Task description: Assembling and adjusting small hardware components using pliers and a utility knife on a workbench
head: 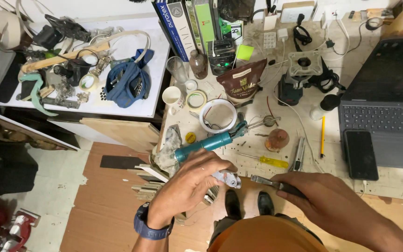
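Small metal part sits clenched in the left hand at the bench edge; the right hand fingers grasp a dark-handled tool, its tip just beside the part.

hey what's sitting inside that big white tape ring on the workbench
Inside the white tape ring the bare bench top shows, with a thin dark wire or clip lying across the lower part. What that small piece is exactly is too small to tell. Nothing covers the ring.
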